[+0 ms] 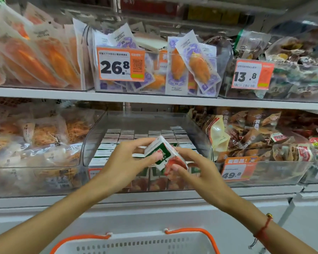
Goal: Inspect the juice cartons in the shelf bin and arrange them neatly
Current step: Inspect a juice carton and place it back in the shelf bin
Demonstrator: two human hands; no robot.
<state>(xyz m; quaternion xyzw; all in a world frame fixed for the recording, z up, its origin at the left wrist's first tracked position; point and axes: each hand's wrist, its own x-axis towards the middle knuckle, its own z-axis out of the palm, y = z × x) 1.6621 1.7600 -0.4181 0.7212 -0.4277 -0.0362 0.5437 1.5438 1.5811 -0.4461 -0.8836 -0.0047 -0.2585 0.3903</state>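
Juice carton (162,153) tilted above the bin (92,136), pinched between left hand (125,162) and right hand (196,167)

A glossy printed paperboard carton (163,153) is showing before a clear, shiny plastic bin (92,143) and a matt white plastic basket (136,244).

White shelf boards (154,99) run across a store cooler, above the fingers; clear tubs hold orange-fleshed packets (35,57) up left and brown snack bags (255,136) to the right; orange price tags (120,64) hang overhead; a white basket (136,244) with orange handles sits below.
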